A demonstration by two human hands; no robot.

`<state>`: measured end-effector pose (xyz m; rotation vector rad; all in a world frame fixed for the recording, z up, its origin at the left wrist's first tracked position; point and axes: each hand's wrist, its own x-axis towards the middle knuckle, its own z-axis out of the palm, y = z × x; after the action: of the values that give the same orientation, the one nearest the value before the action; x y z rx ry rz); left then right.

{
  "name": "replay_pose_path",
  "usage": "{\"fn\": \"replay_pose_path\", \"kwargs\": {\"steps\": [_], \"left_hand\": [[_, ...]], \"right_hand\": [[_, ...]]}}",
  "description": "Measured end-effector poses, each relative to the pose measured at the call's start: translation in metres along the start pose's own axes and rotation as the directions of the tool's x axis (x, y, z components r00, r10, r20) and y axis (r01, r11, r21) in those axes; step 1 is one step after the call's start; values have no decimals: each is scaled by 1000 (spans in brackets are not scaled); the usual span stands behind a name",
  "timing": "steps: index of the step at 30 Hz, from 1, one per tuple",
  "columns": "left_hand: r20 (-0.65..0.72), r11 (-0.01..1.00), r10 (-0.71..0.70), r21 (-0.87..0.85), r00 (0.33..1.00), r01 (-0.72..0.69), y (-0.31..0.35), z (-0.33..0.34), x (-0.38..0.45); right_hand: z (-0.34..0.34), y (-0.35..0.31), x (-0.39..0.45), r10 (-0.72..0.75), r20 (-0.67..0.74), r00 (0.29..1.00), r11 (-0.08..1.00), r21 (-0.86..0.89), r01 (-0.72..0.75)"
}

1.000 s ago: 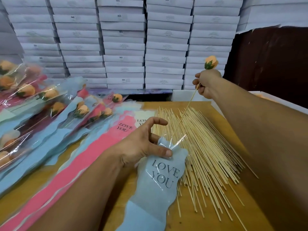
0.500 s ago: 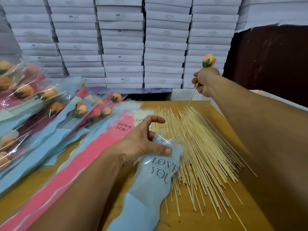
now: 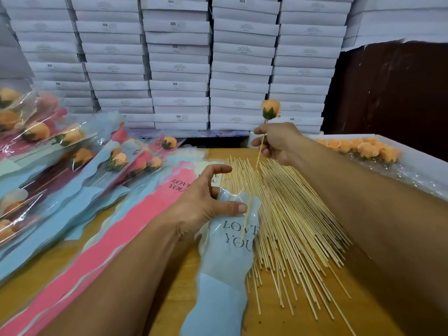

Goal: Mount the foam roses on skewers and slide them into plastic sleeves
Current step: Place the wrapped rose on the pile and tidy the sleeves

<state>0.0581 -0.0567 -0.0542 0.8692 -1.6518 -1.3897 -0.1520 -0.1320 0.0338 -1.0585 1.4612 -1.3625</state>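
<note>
Where the left edge cuts the view, finished sleeved roses (image 3: 72, 151) lie heaped in overlapping blue and pink wrappers, their far ends out of sight and the nearest ones smeared by blur, so no count is possible. Beside them, empty pink and blue sleeves (image 3: 135, 221) fan across the wooden surface (image 3: 278, 321), their lettering only partly readable under the left forearm. Next comes the left hand (image 3: 206, 204), thumb pressed flat on the mouth of the blue sleeve (image 3: 225, 263) marked "LOVE YOU" while the other fingers arch above it; whether they pinch the clear film from below is hidden by the palm. Through that clear front, the lower tip of the skewer (image 3: 252, 190) shows inside the sleeve, ending around the printed letters. Behind and to the right, a spread of loose skewers (image 3: 303, 214) covers the surface, partly under the sleeve. Higher up, the right hand (image 3: 278, 141) has its fingers curled around the upper skewer, just below the foam rose (image 3: 271, 109), which stands clear of the sleeve against stacked white boxes (image 3: 179, 57). Farthest right, a white tray (image 3: 412, 156) holds loose orange roses (image 3: 363, 147), partly hidden by the right forearm and cut off at the edge.
</note>
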Motion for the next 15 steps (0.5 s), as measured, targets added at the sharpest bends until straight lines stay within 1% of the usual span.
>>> {"fn": "replay_pose_path", "kwargs": {"steps": [6,9,12,15], "left_hand": [[-87,999,39,-31,995,-42,-1,4,1],[-80,997,59,-54,995,-63,-2,4,1],[-70,995,76,-56,995,-80,1,4,-1],[-46,998,36,-58,998,-38,5,7,-4]], "right_hand": [[12,17,-26,-11,171,985,1000,4,11],[16,26,-35,-13,228,974,998,-50,25],[16,31,-38,-17,251,968,997,-69,36],[11,27,-29,-17,211,977,996,-77,34]]}}
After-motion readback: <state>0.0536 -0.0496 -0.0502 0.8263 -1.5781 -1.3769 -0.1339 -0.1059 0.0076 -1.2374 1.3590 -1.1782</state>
